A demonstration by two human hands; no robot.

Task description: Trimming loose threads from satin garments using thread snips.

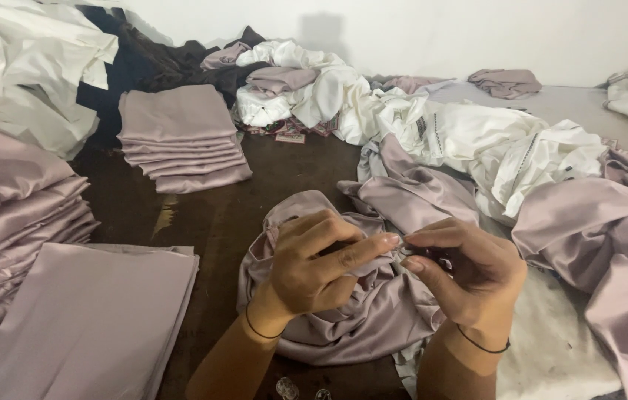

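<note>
I see L hand (314, 263) & R hand (466, 278), fingers (380, 243) pinched narrow on bunched mauve satin cloth (358, 315), centre of dark surface (210, 215), folded stack (180, 137) behind.

Both hands meet over a bunched mauve satin cloth (358, 311) on a dark table (217, 215). The left hand (314, 267) grips a fold of it, thumb and forefinger pinching toward the right hand (462, 274), whose fingertips (411, 264) close on the same spot. What they pinch is too small to tell. Left of the grip lie flat folded stacks (180, 137); beyond and right of it, white cloths (506, 148) are heaped.
</note>
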